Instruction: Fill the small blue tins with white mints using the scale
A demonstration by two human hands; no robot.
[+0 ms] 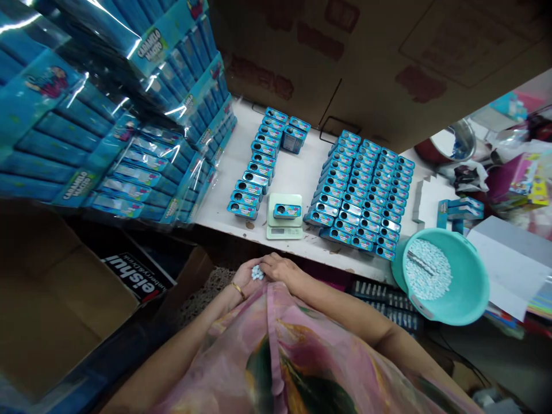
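Observation:
My left hand (245, 278) is cupped, palm up, around a small heap of pale blue candies (257, 272) just in front of the table edge. Over the heap, my right hand (280, 269) has its fingers bent down at the candies; whether it pinches one is hidden. Beyond them a pale green kitchen scale (284, 232) stands on the table, with one blue candy tin (287, 211) on its platform. Left of the scale runs a column of similar blue tins (260, 169), each with a dark round spot on top. Several rows of such tins (362, 192) stand to its right.
A turquoise basin (470, 282) of pale candies with a metal scoop (421, 263) sits at the table's right end. Wrapped blue display packs (107, 144) are stacked high at left. A large cardboard box (375, 69) walls off the back; an open carton (56, 299) lies lower left.

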